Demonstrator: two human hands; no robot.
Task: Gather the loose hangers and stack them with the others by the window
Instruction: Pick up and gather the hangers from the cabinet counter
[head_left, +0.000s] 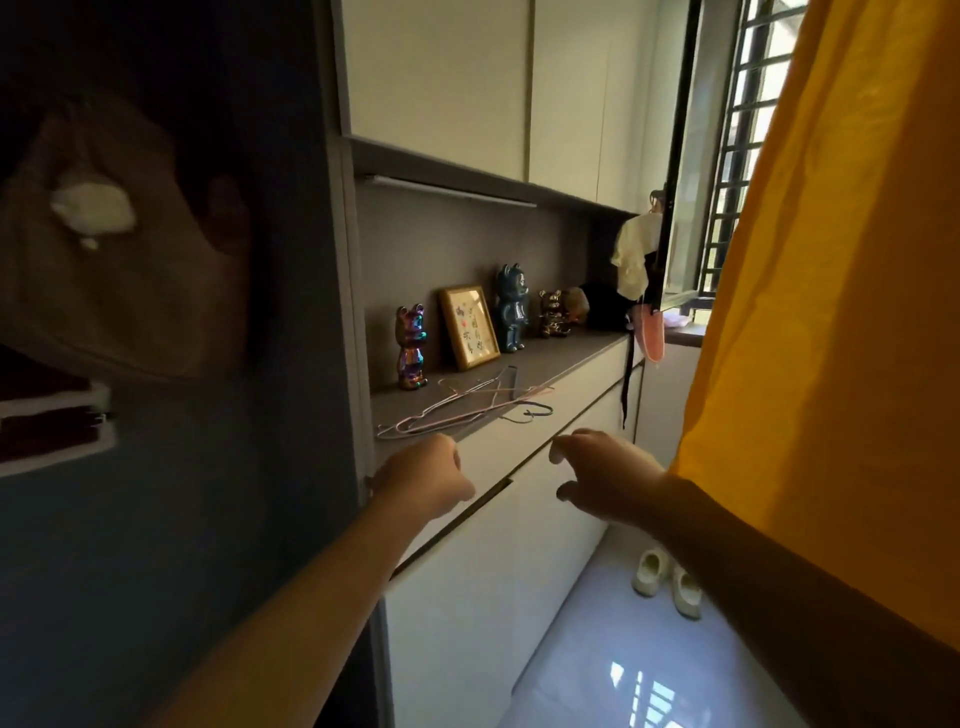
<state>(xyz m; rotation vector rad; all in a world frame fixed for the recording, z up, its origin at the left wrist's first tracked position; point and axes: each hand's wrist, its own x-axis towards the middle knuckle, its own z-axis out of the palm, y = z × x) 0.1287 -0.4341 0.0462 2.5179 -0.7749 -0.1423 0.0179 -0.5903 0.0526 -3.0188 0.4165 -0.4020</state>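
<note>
Several thin wire hangers (457, 410), pink and dark ones, lie tangled on the grey counter (566, 356) near its front edge. My left hand (423, 475) hovers just below and in front of them, fingers curled into a loose fist, holding nothing. My right hand (605, 478) is to the right, in front of the drawer face, fingers bent and apart, holding nothing. More pink hangers (652, 332) hang at the counter's far end by the window (727, 156).
Bear figurines (411, 347) and a framed picture (470, 327) stand behind the hangers. A yellow cloth (841, 260) hangs close on the right. Pale slippers (667, 582) sit on the floor by the cabinet. A dark panel fills the left.
</note>
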